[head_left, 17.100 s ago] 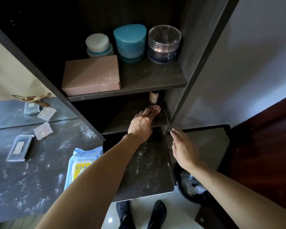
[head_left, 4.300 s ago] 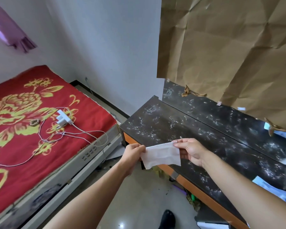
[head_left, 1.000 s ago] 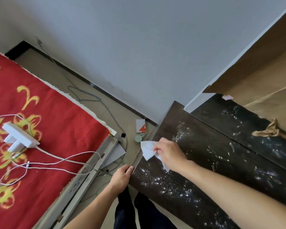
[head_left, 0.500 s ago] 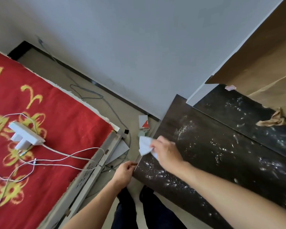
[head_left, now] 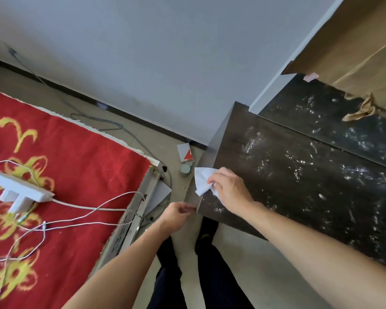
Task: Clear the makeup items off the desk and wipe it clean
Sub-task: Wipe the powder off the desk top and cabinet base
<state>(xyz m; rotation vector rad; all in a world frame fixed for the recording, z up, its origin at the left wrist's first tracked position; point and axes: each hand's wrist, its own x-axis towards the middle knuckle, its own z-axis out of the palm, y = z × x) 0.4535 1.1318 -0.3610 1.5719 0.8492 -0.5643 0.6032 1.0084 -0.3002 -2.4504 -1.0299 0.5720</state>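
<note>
The dark desk [head_left: 299, 181] runs from centre to right and is speckled with white powder. My right hand [head_left: 230, 189] is shut on a crumpled white wet wipe [head_left: 202, 180] and holds it at the desk's left front corner, partly past the edge. My left hand [head_left: 176, 216] sits just below and left of that corner, its fingertips curled together at the corner's edge. I cannot see anything in it. No makeup items show on this end of the desk.
A bed with a red and yellow cover [head_left: 54, 186] lies at the left, bearing a white power strip [head_left: 20, 192] and cables. A small red and white box [head_left: 186, 153] and a round green lid [head_left: 185, 169] lie on the floor. Brown paper [head_left: 354, 47] covers the mirror.
My right hand has slid the wipe from the desk surface out to the left corner edge. My left hand has curled its fingers at that corner. The view has shifted slightly.
</note>
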